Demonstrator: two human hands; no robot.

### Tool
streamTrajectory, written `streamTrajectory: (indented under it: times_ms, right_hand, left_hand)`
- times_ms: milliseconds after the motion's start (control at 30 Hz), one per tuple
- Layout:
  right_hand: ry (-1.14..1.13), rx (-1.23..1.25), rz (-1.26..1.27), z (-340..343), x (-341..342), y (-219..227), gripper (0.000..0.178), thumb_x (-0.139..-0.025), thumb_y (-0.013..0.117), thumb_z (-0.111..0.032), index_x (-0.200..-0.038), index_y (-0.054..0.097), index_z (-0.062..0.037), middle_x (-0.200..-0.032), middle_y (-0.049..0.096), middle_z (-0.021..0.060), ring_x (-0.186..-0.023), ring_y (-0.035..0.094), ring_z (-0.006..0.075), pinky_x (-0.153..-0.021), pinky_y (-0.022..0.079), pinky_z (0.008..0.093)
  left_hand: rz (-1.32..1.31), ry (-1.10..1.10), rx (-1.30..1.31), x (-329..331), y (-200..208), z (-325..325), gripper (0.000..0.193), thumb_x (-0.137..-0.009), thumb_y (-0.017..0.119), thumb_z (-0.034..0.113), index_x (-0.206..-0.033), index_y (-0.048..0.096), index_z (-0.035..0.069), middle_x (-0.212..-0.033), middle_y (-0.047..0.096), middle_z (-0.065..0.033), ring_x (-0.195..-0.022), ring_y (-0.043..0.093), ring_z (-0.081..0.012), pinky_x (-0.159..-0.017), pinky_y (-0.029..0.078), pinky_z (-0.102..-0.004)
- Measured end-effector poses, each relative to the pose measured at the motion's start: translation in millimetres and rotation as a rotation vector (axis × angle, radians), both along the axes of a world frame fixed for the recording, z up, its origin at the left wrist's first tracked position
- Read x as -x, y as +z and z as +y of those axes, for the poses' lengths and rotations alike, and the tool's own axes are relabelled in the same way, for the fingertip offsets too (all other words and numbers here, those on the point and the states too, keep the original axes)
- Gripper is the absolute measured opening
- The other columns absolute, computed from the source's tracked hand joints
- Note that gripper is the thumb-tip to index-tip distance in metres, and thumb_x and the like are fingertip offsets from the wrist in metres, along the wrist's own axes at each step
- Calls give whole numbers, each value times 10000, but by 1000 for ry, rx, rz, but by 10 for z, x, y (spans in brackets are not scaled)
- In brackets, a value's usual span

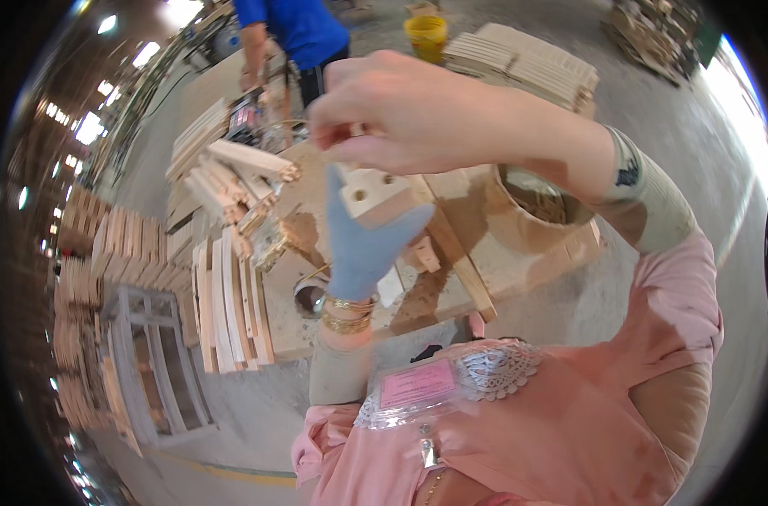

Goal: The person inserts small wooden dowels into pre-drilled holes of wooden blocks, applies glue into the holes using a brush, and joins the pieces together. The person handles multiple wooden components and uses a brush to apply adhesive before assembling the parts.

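Head cam: left hand [363, 244], in a blue glove, grips a pale drilled wooden block [374, 196] mid-frame. Bare right hand [392, 110] right above it pinches a small wooden dowel [356, 130]. Workbench [485, 253] sits underneath, wooden slats [228, 304] stacked center-left.

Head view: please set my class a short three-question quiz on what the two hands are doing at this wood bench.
1. True or false: the left hand wears a blue glove.
2. What does the left hand hold? A) a wood block with two holes B) a hammer C) a brush
3. Fill in: beyond the bench stands a yellow ____.

Key
1. True; the right hand is bare and pinches something small above the block.
2. A
3. bucket
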State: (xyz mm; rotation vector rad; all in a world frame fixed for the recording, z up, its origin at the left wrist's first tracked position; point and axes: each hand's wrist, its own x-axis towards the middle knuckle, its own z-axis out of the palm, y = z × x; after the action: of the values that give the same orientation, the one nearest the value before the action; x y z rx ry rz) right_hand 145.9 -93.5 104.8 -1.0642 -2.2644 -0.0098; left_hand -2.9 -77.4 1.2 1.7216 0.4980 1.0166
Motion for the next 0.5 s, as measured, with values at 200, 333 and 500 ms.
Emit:
streamTrajectory:
  times_ms: [200,333,500]
  right_hand:
    - [-166,3,250,-332,-452,111,281,-790,600,-256,-936,626,-17,-747,636,84,-719,628,207,-669,489,325]
    - [-254,500,166,-413,-1258,-256,223,-794,591,-225,-753,606,-6,-615,591,51,-583,583,149,-557,483,290]
    - [-500,1302,67,-296,-1825,-1713,144,-783,541,-70,-675,593,12,-594,575,91,-510,552,167,-434,453,311]
  left_hand:
    - [47,100,72,74,-125,31,634,-606,800,29,-1141,460,10,-996,549,-52,-854,543,-122,-700,490,-266]
    - [135,195,-114,115,-169,-17,329,-674,716,-18,-978,593,-40,-866,599,-69,-752,565,-165,-669,474,-306]
    - [267,286,-42,274,-320,45,249,-688,667,-25,-929,616,-63,-822,609,-81,-755,582,-189,-700,471,-306]
